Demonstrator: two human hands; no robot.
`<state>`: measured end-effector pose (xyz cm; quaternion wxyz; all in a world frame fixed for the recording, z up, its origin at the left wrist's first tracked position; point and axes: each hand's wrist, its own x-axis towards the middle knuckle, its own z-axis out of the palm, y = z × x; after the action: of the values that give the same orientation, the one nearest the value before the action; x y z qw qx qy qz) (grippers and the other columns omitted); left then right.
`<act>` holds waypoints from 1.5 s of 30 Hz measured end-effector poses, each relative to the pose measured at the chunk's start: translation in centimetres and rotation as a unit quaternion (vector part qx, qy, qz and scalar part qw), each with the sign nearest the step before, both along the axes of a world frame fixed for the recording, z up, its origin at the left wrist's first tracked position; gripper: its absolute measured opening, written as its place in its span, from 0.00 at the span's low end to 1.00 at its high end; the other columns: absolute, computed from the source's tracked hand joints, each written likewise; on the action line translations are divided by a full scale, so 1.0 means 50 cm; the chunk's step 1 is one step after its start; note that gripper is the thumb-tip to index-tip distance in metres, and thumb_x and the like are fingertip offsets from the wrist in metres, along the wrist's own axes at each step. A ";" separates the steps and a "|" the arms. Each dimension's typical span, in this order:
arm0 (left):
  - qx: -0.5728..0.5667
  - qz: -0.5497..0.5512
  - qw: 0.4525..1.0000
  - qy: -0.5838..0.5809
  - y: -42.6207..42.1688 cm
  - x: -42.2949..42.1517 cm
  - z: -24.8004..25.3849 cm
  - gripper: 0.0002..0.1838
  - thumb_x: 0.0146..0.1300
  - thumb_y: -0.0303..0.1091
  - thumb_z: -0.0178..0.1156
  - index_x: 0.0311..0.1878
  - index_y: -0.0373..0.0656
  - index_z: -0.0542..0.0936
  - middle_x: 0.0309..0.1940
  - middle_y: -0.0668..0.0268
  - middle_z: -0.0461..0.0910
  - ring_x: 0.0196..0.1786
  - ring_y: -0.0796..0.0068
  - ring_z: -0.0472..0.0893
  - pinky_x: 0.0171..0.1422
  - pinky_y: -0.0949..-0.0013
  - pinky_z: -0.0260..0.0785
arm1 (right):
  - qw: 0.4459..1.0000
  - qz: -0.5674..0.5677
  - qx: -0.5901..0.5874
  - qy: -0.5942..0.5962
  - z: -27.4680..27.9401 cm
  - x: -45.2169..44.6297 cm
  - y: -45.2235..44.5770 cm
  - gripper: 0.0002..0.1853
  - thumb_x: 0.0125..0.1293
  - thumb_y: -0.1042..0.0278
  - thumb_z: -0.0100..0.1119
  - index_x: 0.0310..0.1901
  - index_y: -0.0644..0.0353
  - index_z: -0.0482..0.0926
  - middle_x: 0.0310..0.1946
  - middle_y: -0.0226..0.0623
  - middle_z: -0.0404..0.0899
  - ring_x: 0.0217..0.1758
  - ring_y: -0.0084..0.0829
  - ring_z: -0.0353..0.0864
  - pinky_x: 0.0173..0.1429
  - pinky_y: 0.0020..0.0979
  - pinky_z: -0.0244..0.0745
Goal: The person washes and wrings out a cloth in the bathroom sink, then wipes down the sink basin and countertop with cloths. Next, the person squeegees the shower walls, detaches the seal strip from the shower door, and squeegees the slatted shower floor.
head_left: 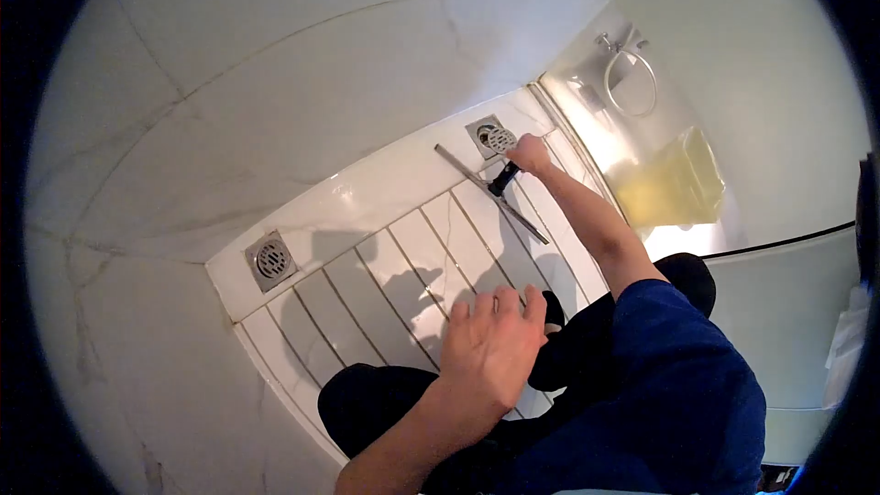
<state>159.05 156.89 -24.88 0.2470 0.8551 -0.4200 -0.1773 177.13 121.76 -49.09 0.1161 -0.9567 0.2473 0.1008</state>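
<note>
My right hand (530, 155) reaches to the far side of the tiled floor, its fingers closed at the black handle of a squeegee (503, 178). The squeegee's long metal blade lies slanted below that hand. Against the same fingertips is a round drain grate (501, 139), off-centre over the square drain frame (478, 131); whether the fingers pinch it too is unclear. Nearer the camera, my left hand (493, 341) hangs above the floor, back up, fingers spread and holding nothing.
A second floor drain (272, 259) is at the left by the marble wall (247, 128). Glass panels (779, 119) stand at the right, near a yellow translucent bag (674, 185) and a looped hose (609, 82). My dark-clothed knees are low in view.
</note>
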 end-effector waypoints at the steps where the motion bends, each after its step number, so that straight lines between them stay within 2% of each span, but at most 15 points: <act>1: 0.009 -0.004 1.000 0.016 0.000 0.000 0.003 0.24 0.57 0.43 0.59 0.54 0.41 0.69 0.37 0.58 0.73 0.42 0.60 0.76 0.47 0.60 0.67 | 0.999 -0.034 -0.003 -0.012 0.002 -0.003 -0.019 0.21 0.50 0.56 0.63 0.34 0.70 0.78 0.34 0.56 0.80 0.37 0.48 0.82 0.43 0.42 0.78; 4: 0.018 0.002 1.000 0.002 0.019 -0.006 0.007 0.25 0.57 0.43 0.59 0.55 0.41 0.69 0.37 0.58 0.72 0.41 0.60 0.76 0.45 0.60 0.67 | 0.992 -0.122 0.016 -0.008 0.047 -0.025 -0.054 0.15 0.54 0.62 0.56 0.28 0.69 0.79 0.27 0.49 0.81 0.23 0.35 0.83 0.33 0.33 0.79; 6: 0.010 0.021 1.000 -0.018 0.031 -0.005 0.007 0.25 0.57 0.43 0.59 0.55 0.41 0.69 0.36 0.58 0.73 0.40 0.60 0.76 0.44 0.61 0.68 | 0.975 -0.196 0.093 0.044 0.068 -0.023 -0.089 0.16 0.60 0.60 0.50 0.34 0.69 0.77 0.23 0.49 0.79 0.16 0.31 0.78 0.22 0.32 0.77; 7: 0.008 0.028 0.999 -0.027 0.034 -0.005 0.008 0.25 0.57 0.43 0.59 0.55 0.41 0.70 0.36 0.58 0.73 0.40 0.60 0.76 0.44 0.61 0.68 | 0.928 -0.279 0.245 0.018 0.065 -0.028 -0.103 0.16 0.60 0.58 0.51 0.32 0.66 0.75 0.22 0.47 0.78 0.13 0.27 0.75 0.17 0.28 0.72; 9: 0.007 0.028 0.999 -0.038 0.035 -0.005 0.011 0.25 0.57 0.44 0.59 0.55 0.41 0.70 0.36 0.58 0.73 0.40 0.60 0.76 0.44 0.60 0.68 | 0.744 -0.416 0.522 -0.037 0.024 -0.034 -0.131 0.15 0.61 0.55 0.53 0.30 0.60 0.72 0.18 0.45 0.75 0.09 0.21 0.69 0.08 0.21 0.63; 12: 0.009 0.013 1.000 -0.027 0.032 -0.005 0.011 0.26 0.56 0.44 0.60 0.55 0.41 0.70 0.36 0.58 0.73 0.39 0.60 0.76 0.44 0.59 0.68 | 0.654 -0.395 0.643 -0.048 -0.018 -0.002 -0.016 0.21 0.57 0.46 0.61 0.38 0.55 0.68 0.22 0.44 0.74 0.08 0.15 0.60 0.08 0.13 0.54; 13: 0.011 0.007 1.000 -0.019 0.027 -0.006 0.010 0.26 0.56 0.44 0.60 0.55 0.41 0.70 0.36 0.58 0.73 0.39 0.60 0.77 0.44 0.59 0.68 | 0.662 -0.370 0.642 -0.111 -0.044 0.008 0.040 0.23 0.54 0.43 0.63 0.40 0.52 0.69 0.22 0.43 0.73 0.09 0.15 0.58 0.08 0.14 0.54; 15: -0.005 0.011 1.000 -0.019 0.028 -0.008 -0.004 0.26 0.55 0.44 0.60 0.54 0.41 0.70 0.35 0.60 0.72 0.38 0.63 0.76 0.42 0.62 0.67 | 0.675 -0.342 0.652 -0.037 -0.051 0.022 0.149 0.24 0.53 0.41 0.64 0.41 0.51 0.69 0.20 0.40 0.72 0.09 0.16 0.60 0.09 0.15 0.54; 18: 0.028 0.039 0.999 -0.022 0.034 -0.002 -0.016 0.27 0.54 0.45 0.61 0.55 0.42 0.69 0.38 0.58 0.74 0.41 0.60 0.76 0.44 0.59 0.68 | 0.870 -0.139 0.473 -0.008 -0.109 0.011 0.274 0.25 0.55 0.40 0.60 0.33 0.58 0.72 0.20 0.41 0.75 0.13 0.29 0.73 0.14 0.32 0.67; 21: 0.072 0.054 0.996 -0.011 0.040 0.005 -0.022 0.28 0.54 0.45 0.61 0.56 0.41 0.68 0.41 0.56 0.74 0.44 0.56 0.76 0.47 0.58 0.69 | 0.953 0.045 0.293 -0.058 -0.107 -0.011 0.280 0.28 0.57 0.41 0.55 0.48 0.58 0.76 0.31 0.48 0.81 0.34 0.44 0.81 0.43 0.39 0.75; 24: 0.087 0.052 0.995 0.022 0.038 0.019 -0.018 0.29 0.54 0.45 0.62 0.56 0.42 0.68 0.42 0.56 0.74 0.44 0.56 0.76 0.47 0.58 0.69 | 0.957 0.177 0.230 0.008 -0.082 0.001 0.188 0.27 0.59 0.40 0.51 0.47 0.55 0.78 0.35 0.46 0.81 0.40 0.49 0.79 0.46 0.43 0.74; 25: 0.087 0.050 0.994 0.032 0.032 0.022 -0.017 0.29 0.54 0.44 0.62 0.57 0.42 0.68 0.42 0.56 0.74 0.44 0.55 0.76 0.47 0.58 0.69 | 0.964 0.198 0.177 -0.031 -0.091 0.018 0.146 0.22 0.59 0.44 0.54 0.45 0.52 0.80 0.28 0.41 0.80 0.31 0.38 0.80 0.38 0.38 0.73; 30: 0.089 0.059 0.994 0.039 0.005 0.038 -0.041 0.28 0.54 0.44 0.62 0.56 0.41 0.69 0.43 0.54 0.75 0.45 0.55 0.76 0.48 0.58 0.69 | 0.977 0.211 -0.008 0.030 -0.019 0.080 -0.059 0.21 0.59 0.40 0.49 0.44 0.44 0.80 0.35 0.38 0.82 0.40 0.43 0.80 0.45 0.43 0.74; 34: 0.133 0.079 0.985 0.079 -0.008 0.063 -0.063 0.28 0.54 0.43 0.62 0.56 0.41 0.69 0.44 0.54 0.75 0.46 0.55 0.76 0.49 0.58 0.69 | 0.970 0.235 -0.061 0.016 0.004 0.112 -0.158 0.25 0.61 0.39 0.47 0.38 0.53 0.81 0.31 0.42 0.81 0.39 0.44 0.80 0.44 0.45 0.74; 45: 0.133 0.091 0.984 0.082 -0.003 0.085 -0.070 0.29 0.54 0.42 0.62 0.58 0.40 0.69 0.45 0.55 0.75 0.46 0.55 0.76 0.49 0.59 0.69 | 0.978 0.143 -0.094 -0.115 0.090 0.031 -0.217 0.18 0.64 0.46 0.49 0.42 0.51 0.77 0.28 0.42 0.80 0.29 0.46 0.79 0.33 0.44 0.73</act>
<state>163.32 156.74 -28.36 0.1799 0.8975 -0.2913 -0.2780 178.67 110.90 -44.60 0.0379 -0.9940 0.1011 -0.0182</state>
